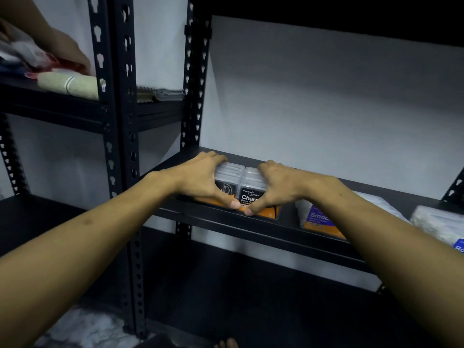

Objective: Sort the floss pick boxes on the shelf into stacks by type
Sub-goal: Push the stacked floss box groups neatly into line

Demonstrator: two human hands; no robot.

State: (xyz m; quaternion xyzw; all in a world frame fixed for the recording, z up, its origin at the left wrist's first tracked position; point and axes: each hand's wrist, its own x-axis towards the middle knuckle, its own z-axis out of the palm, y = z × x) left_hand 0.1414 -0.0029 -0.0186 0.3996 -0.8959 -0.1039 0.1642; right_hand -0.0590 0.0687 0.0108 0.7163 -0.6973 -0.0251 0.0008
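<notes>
- The left hand [200,177] wraps the left side of the black-and-orange charcoal floss pick boxes with clear lids [247,189], fingers over the top and thumb at the front bottom edge.
- The right hand [278,184] clasps the right side of the same 2 side-by-side stacks, its thumb tip just beside the left thumb.
- The stacks sit near the front edge of the black metal shelf [226,219].
- To the right, partly behind the right forearm, lies a purple-and-orange floss pick box [317,218].
- Farther right, a clear box with a blue label [438,222] sits apart.
- Folded cloths [70,84] rest on the upper left shelf.
</notes>
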